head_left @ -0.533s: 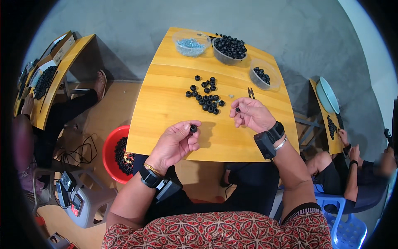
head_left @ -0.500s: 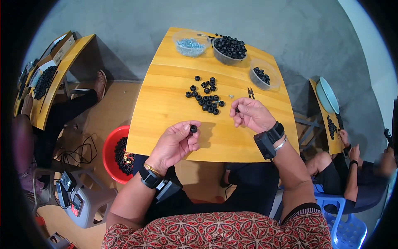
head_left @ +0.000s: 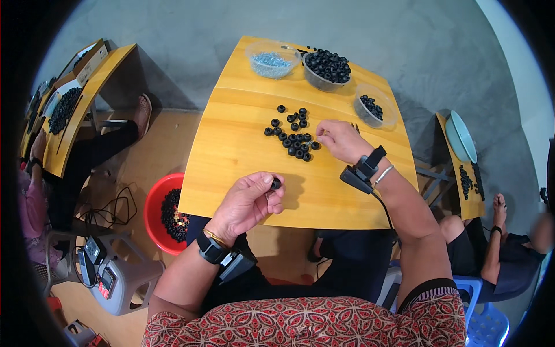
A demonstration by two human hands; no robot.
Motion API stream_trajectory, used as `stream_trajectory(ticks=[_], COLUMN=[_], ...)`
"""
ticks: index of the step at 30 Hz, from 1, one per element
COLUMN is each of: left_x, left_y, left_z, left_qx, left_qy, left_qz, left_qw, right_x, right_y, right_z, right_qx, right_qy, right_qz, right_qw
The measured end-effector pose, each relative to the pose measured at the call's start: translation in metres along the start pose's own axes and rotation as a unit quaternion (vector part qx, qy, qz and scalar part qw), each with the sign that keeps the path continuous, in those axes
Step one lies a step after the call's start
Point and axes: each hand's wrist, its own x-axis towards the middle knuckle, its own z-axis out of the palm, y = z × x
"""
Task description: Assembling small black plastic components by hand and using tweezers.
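Observation:
Between the thumb and fingers of my left hand (head_left: 247, 199), above the table's near edge, is a round black bead-like piece (head_left: 276, 183) with a hollow in it. My right hand (head_left: 346, 141) is lowered to the tabletop just right of a loose group of similar black pieces (head_left: 298, 139). Its thumb and fingertips are pinched together, and whatever they hold is too small or hidden to make out. Dark thread snips (head_left: 356, 128) lie mostly covered behind the right hand.
On the yellow wooden table (head_left: 231, 150), a plastic bowl (head_left: 293, 56) of bluish clear bits, a heaped bowl (head_left: 324, 84) and a smaller bowl (head_left: 391, 115) of black pieces stand at the back. A red basin (head_left: 151, 211) sits on the floor left. Other people work at side tables.
My right hand has moved up and slightly left, turning palm down onto the table beside the loose pieces. My left hand stays nearly in place, still pinching its black piece.

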Motion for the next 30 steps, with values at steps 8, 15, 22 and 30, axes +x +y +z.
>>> stream_trajectory(ticks=[8, 15, 22, 30], left_x=[0.000, 0.004, 0.003, 0.003], left_y=[-0.001, -0.002, -0.002, -0.002], left_z=[-0.003, -0.004, -0.006, -0.005], left_qx=[0.002, -0.007, 0.002, 0.002], left_qy=[-0.002, -0.004, -0.013, -0.014], left_qz=[0.004, 0.003, -0.001, -0.001], left_qw=[1.000, 1.000, 1.000, 1.000], right_x=[-0.003, 0.013, 0.020, 0.005], right_y=[-0.010, -0.011, -0.011, -0.003], right_z=[0.002, 0.007, 0.017, -0.006], right_qx=[-0.009, 0.002, -0.013, 0.027], right_qy=[-0.013, -0.023, -0.106, -0.147], right_qz=[0.010, -0.048, -0.014, 0.086], right_qw=[1.000, 0.999, 0.994, 0.985])
